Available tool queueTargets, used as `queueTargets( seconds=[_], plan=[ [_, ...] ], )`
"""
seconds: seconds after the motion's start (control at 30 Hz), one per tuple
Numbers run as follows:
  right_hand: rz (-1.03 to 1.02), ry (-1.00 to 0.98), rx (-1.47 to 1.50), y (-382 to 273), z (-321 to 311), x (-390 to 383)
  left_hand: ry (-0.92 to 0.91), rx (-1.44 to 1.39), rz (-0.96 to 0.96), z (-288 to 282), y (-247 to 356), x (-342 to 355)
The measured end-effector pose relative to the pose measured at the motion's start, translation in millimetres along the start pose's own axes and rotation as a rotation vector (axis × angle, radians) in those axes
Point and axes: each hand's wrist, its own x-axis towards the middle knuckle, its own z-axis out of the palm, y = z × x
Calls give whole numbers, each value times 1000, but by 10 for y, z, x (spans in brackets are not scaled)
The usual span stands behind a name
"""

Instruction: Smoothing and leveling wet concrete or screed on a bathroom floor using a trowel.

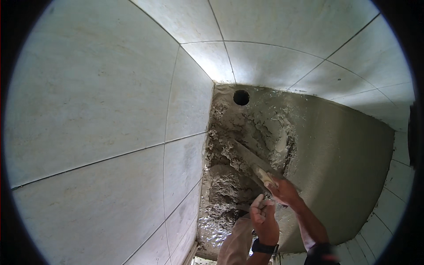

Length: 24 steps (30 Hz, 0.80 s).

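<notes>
My right hand (285,192) grips the pale wooden handle (265,176) of a trowel. Its grey blade (244,154) lies flat on lumpy wet mortar (229,185) in the corner of the floor. My left hand (264,218) hovers just below and left of the right, fingers curled into a loose fist with one digit raised; nothing shows in it. A dark watch (265,247) sits on that wrist. The smoothed grey mortar bed (340,163) spreads out to the right of the trowel.
A round dark drain hole (241,97) sits at the far end of the mortar. Large pale tiles (97,123) cover the wall on the left and the back wall (274,57). My knee in beige trousers (235,247) is at the bottom edge.
</notes>
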Motion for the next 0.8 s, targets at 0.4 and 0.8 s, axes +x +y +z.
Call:
queueTargets(
  seconds=[0.4,0.8],
  plan=[
    [-244,360,493,-737,417,1397,264,-64,16,9,293,57],
    [-44,475,-151,-959,550,1611,310,-131,-104,-52,307,99]
  ],
)
